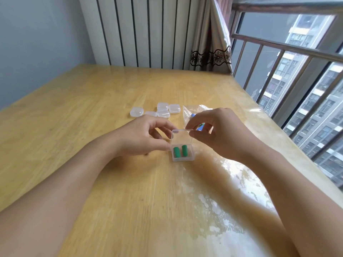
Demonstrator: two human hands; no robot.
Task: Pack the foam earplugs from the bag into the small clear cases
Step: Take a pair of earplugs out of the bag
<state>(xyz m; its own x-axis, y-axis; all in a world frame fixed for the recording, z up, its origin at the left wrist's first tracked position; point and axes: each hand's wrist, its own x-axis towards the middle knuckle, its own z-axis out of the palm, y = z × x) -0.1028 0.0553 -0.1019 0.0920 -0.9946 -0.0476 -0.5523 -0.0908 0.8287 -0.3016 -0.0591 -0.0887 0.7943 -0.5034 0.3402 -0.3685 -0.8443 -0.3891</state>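
The open clear case (182, 152) is sitting on the wooden table (92, 108) between both hands, with 2 green earplugs (180, 150) lying side by side in its base and its hinged lid (181, 136) standing upright. The left hand (141, 137) is steadying the case, its thumb pressing the base's left wall and a finger touching the lid's left corner; the right hand (219, 132) is pinching the lid's top right corner between thumb and forefinger. The case is looking light, thin-walled and slick, likely to skid unless its base is being pinned, so gripping the side walls seems wisest. The foam plugs are probably soft and springy. Beyond the hands, the plastic bag (194, 112) is holding more plugs, and 5 closed cases (159, 110) are waiting near it.
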